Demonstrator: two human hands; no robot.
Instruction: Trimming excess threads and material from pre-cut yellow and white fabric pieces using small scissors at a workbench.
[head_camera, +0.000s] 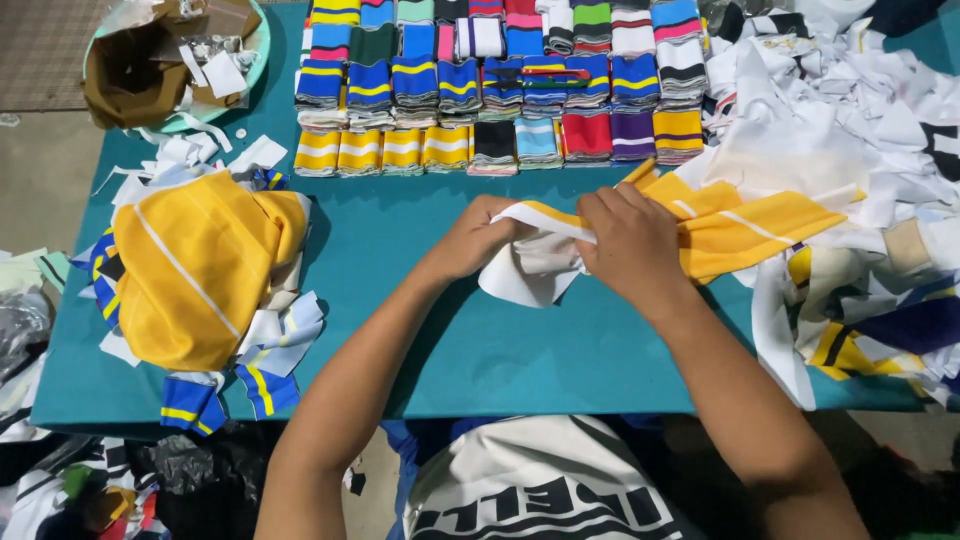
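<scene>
Both my hands meet over the middle of a teal table (480, 350). My left hand (470, 238) pinches the end of a white fabric piece with a yellow edge (535, 270). My right hand (632, 240) presses on the same piece, where it joins a yellow fabric with white stripes (750, 232) that trails off to the right. The white piece droops in a fold below my fingers.
Rows of folded striped knit bands (480, 80) in many colours line the far edge, with red-handled scissors (545, 73) on them. A stack of yellow fabric (195, 265) lies left, a heap of white scraps (850, 110) right, a round tray of brown scraps (170, 60) far left.
</scene>
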